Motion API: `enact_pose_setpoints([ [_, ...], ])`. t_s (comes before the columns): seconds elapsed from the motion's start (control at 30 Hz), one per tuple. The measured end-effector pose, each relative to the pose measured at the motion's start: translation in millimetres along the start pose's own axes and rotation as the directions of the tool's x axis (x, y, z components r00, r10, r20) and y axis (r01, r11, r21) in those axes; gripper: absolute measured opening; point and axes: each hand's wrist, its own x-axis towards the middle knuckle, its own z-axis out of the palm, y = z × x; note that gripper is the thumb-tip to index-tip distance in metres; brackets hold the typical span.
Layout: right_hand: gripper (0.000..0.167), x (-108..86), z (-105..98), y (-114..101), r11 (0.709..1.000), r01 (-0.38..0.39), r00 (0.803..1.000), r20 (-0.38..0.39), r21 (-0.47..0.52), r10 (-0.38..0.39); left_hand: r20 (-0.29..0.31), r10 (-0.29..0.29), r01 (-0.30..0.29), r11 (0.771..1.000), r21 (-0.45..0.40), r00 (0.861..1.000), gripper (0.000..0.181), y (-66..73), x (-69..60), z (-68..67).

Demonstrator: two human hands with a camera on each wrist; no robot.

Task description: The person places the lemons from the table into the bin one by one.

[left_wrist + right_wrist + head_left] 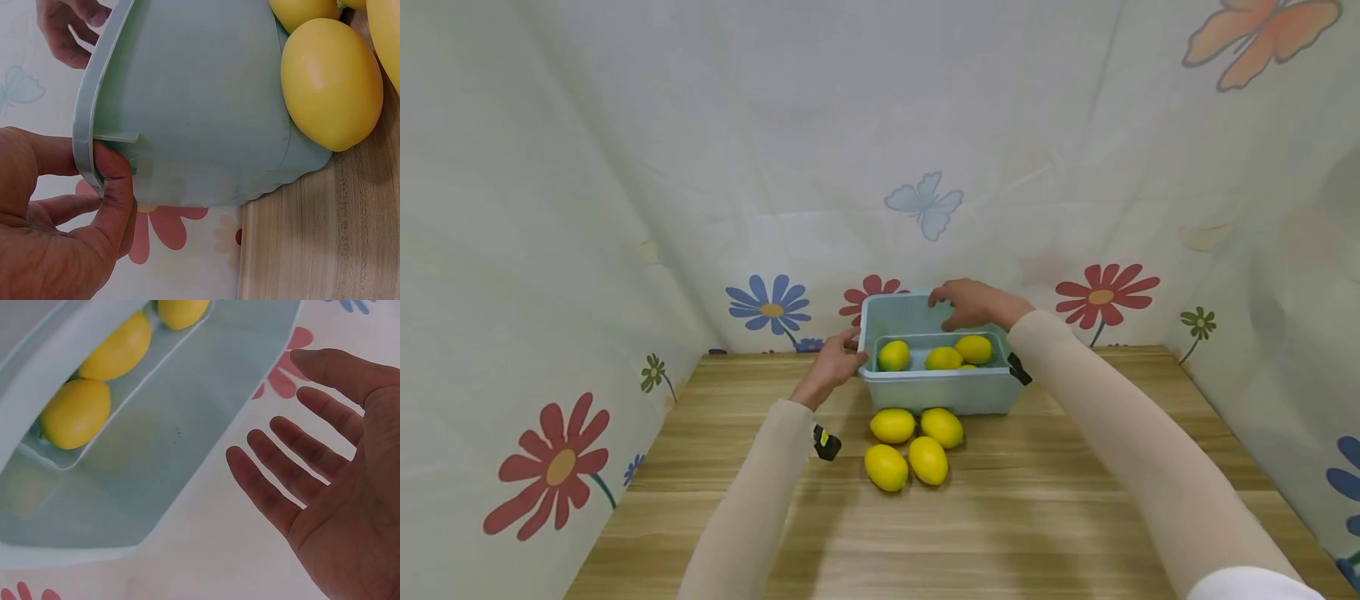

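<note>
A pale blue plastic bin [936, 395] stands at the back of the table with several yellow lemons [895, 356] inside. My left hand [835, 364] grips the bin's left rim; in the left wrist view its thumb and fingers [115, 194] pinch the lip. Over the back right of the bin is my right hand [973, 302]. The right wrist view shows that hand [350, 469] with fingers spread and relaxed beside the bin wall [181, 437], holding nothing. Several more lemons [928, 461] lie on the table in front of the bin.
The wood-grain table [1000, 525] meets a flower-printed cloth backdrop [820, 192] just behind the bin. More of that cloth hangs along the left and right sides. One lemon [331, 84] lies close against the bin's front wall.
</note>
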Motion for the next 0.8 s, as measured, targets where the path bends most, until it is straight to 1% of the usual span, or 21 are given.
enact_pose_setpoints([
  [0.13,0.046,-9.7,-1,-6,0.999,0.032,0.999,-0.031,-0.012,-0.033,-0.005,0.01,-0.01,1.0,0.007,1.0,0.063,-1.0,0.0,-0.1],
  [0.33,0.047,-26.4,0,-12,0.998,0.052,0.996,-0.065,-0.046,-0.055,0.009,-0.001,0.001,1.0,-0.025,1.0,0.06,0.5,-0.6,0.1],
  [0.5,0.046,-41.0,6,-15,0.993,0.078,0.992,-0.093,-0.085,-0.086,0.014,-0.009,0.009,0.999,-0.037,1.0,0.059,2.4,-1.7,0.4],
  [0.6,0.046,-49.1,12,-16,0.99,0.108,0.987,-0.11,-0.096,-0.118,0.016,-0.013,0.014,0.999,-0.036,1.0,0.059,1.8,-1.1,0.6],
  [0.73,0.044,-58.5,18,-15,0.982,0.166,0.971,-0.156,-0.092,-0.179,0.008,-0.005,0.005,1.0,-0.026,1.0,0.059,0.2,0.3,0.6],
  [0.8,0.045,-62.9,20,-13,0.98,0.181,0.965,-0.176,-0.086,-0.193,0.001,-0.004,0.004,1.0,-0.019,1.0,0.059,-0.9,1.0,0.8],
])
